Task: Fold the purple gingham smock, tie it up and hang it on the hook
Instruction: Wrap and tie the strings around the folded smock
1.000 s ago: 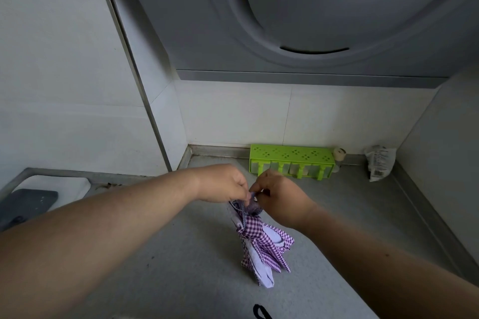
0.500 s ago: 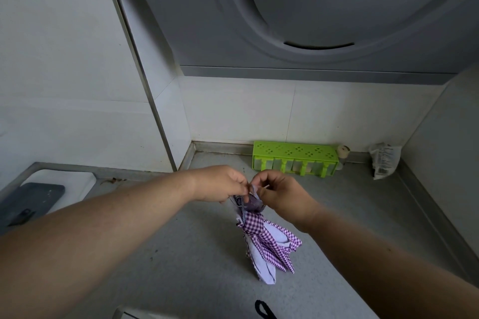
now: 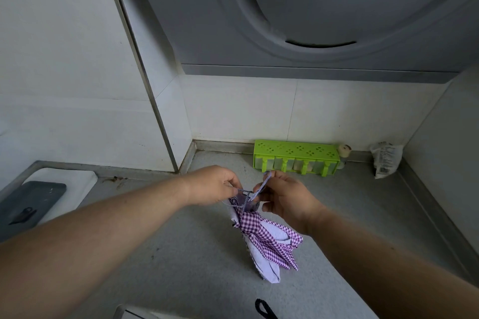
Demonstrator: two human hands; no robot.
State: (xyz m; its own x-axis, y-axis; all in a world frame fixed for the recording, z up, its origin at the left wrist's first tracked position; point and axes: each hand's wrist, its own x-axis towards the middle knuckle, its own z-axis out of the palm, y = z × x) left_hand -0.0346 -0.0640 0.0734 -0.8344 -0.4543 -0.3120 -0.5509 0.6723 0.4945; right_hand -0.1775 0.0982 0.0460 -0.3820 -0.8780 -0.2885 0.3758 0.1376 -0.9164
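Note:
The purple gingham smock (image 3: pixel 267 241) hangs as a narrow bundle above the grey counter, its white lining showing at the lower end. Thin purple ties cross at its top. My left hand (image 3: pixel 215 185) pinches one tie end on the left side of the bundle's top. My right hand (image 3: pixel 283 198) grips the other tie, which runs up over its fingers. The two hands are a short gap apart with the ties stretched between them. No hook is in view.
A green plastic rack (image 3: pixel 296 156) stands against the back wall, with a small jar (image 3: pixel 344 151) and a crumpled packet (image 3: pixel 386 160) to its right. A range hood (image 3: pixel 311 8) hangs overhead. A dark board (image 3: pixel 31 199) lies at the left. A black loop (image 3: pixel 263 309) lies near the bottom edge.
My hands have drawn slightly apart at the top of the bundle, pulling the ties out between them. The smock still hangs in the same spot over the counter.

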